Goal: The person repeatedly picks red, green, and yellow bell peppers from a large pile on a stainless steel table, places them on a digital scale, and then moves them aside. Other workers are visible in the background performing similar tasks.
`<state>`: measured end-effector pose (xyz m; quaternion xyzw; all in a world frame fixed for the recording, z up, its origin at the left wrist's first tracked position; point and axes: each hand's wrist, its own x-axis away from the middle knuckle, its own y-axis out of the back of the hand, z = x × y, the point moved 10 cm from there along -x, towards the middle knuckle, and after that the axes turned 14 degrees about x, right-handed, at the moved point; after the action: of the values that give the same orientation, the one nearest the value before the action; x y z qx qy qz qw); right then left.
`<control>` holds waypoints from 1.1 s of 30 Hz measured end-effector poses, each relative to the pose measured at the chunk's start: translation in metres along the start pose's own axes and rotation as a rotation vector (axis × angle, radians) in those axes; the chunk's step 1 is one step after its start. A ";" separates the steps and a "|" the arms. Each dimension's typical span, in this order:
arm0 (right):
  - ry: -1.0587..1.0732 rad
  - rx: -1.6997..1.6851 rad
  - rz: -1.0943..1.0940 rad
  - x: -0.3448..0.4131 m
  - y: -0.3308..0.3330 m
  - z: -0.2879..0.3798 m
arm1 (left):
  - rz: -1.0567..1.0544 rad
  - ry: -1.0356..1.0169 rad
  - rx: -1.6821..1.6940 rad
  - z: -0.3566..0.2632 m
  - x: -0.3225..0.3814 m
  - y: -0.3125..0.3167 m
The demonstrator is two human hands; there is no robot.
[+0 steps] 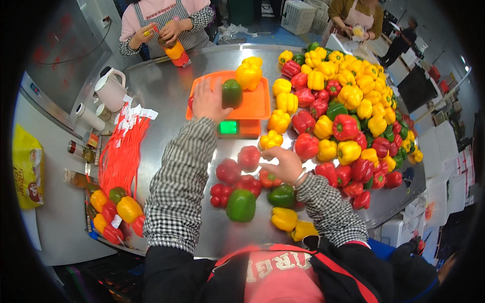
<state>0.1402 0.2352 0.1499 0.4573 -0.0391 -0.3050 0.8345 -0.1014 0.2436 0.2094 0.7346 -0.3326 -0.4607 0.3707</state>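
My left hand (208, 100) is over the orange tray of a digital scale (250, 113), beside a green bell pepper (232, 94); whether it grips anything is hidden. A yellow bell pepper (249, 74) sits on the tray, and a bit of red shows left of my hand. The scale's display (228, 127) glows green. My right hand (282, 164), thumb and fingers apart, is just right of a blurred red bell pepper (249, 158); contact is unclear. Below lie more red peppers (228, 171), a green one (241, 205) and yellow ones (284, 219).
A large pile of mixed bell peppers (350, 96) covers the steel table's right side. Red mesh sleeves (123, 159) with white tags lie left, above netted peppers (129, 209). A kettle (110, 86) and jars line the left edge. Across the table, a person (174, 28) holds netted peppers.
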 end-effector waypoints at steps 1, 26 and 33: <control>0.041 0.032 0.055 -0.006 -0.014 0.009 | 0.108 0.023 -0.019 0.000 -0.017 -0.014; 0.158 -0.399 0.993 0.139 -0.166 0.061 | 0.058 0.661 0.086 0.137 0.317 0.040; 0.447 -0.062 1.199 0.173 -0.188 0.100 | -0.115 0.654 0.086 0.132 0.337 0.019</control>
<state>0.1570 -0.0073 0.0227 0.3842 -0.1046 0.3165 0.8609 -0.1065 -0.0775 0.0412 0.8762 -0.1732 -0.2064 0.3995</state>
